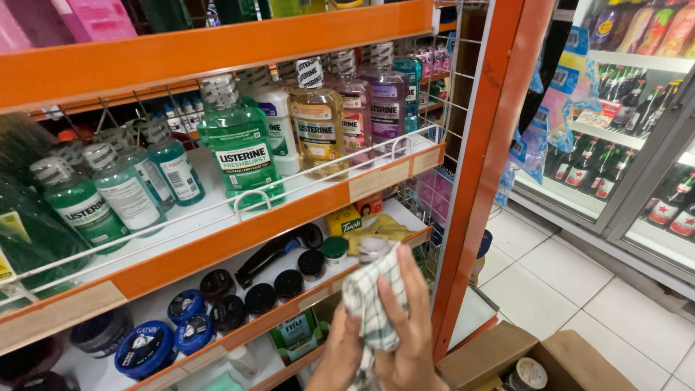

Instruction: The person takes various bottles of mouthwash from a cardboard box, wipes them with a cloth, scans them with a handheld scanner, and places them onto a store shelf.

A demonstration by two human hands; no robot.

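Both my hands, left hand [340,355] and right hand [411,326], have fingers closed around a checked cloth [373,300] wrapping a small jar [373,250]; I'm wiping it, beside the orange shelf [239,232].

The shelf rails [239,232] run bright orange, and everything sits around them. Above the middle rail stand mouthwash bottles: a large green one [239,141], teal ones [119,188] to its left, an amber one [318,123] and purple ones [387,98] to its right. Below that rail sit round blue tins [145,347] and black-lidded jars [260,297]. Just right of the jars, a white cloth with a green check [373,297] shows. The floor tiles [572,289] beyond are white.
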